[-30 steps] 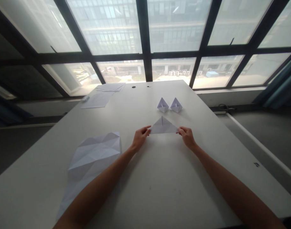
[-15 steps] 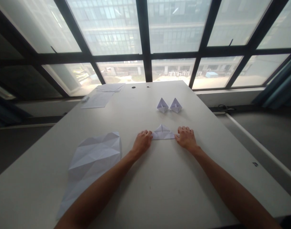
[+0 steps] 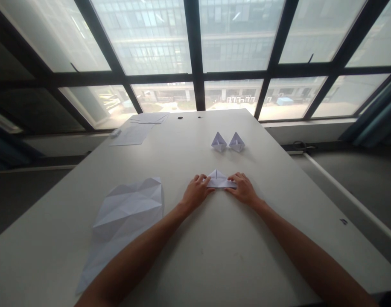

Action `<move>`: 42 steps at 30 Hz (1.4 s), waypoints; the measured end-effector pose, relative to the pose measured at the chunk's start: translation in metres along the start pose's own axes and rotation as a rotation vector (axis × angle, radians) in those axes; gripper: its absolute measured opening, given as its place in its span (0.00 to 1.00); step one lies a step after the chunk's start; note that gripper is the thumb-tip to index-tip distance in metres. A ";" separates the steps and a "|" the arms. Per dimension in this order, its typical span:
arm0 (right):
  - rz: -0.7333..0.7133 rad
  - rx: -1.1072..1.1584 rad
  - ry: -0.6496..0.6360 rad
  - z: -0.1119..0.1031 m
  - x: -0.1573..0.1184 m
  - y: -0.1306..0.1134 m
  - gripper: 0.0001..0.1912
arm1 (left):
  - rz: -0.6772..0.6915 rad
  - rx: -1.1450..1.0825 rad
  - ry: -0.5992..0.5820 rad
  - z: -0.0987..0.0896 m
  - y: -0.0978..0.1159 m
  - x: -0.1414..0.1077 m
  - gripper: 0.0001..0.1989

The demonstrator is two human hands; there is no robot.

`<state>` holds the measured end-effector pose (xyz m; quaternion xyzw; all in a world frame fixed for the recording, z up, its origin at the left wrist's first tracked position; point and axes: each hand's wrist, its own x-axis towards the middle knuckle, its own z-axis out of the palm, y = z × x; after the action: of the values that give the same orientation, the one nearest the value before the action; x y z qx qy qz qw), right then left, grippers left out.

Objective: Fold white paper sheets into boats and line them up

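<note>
A small folded white paper (image 3: 217, 181), with a triangular peak above a straight lower band, lies on the white table (image 3: 214, 247). My left hand (image 3: 197, 190) grips its left end, the thumb at the near edge and the fingers on top. At the right end my right hand (image 3: 242, 187) holds the band in the same way. Beyond them stand two folded paper boats, one on the left (image 3: 219, 143) and one on the right (image 3: 237, 143), side by side.
A large creased white sheet (image 3: 128, 213) lies at the left, partly behind my left forearm. Flat white sheets (image 3: 131, 134) rest at the far left of the table. Windows with dark frames (image 3: 197, 76) rise behind the far edge.
Both hands have moved inward over the ends of the folded paper, with their thumbs now at its near edge. The boats and the sheets have stayed in place.
</note>
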<state>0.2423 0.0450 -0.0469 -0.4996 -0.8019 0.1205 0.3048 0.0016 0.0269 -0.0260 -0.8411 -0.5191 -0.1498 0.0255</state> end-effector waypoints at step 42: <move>0.108 0.539 0.225 0.014 0.000 -0.016 0.16 | -0.202 -0.848 0.186 0.014 0.009 -0.001 0.24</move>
<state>0.2226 0.0386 -0.0499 -0.4527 -0.6743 0.2890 0.5068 0.0123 0.0250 -0.0390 -0.7052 -0.4869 -0.4261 -0.2900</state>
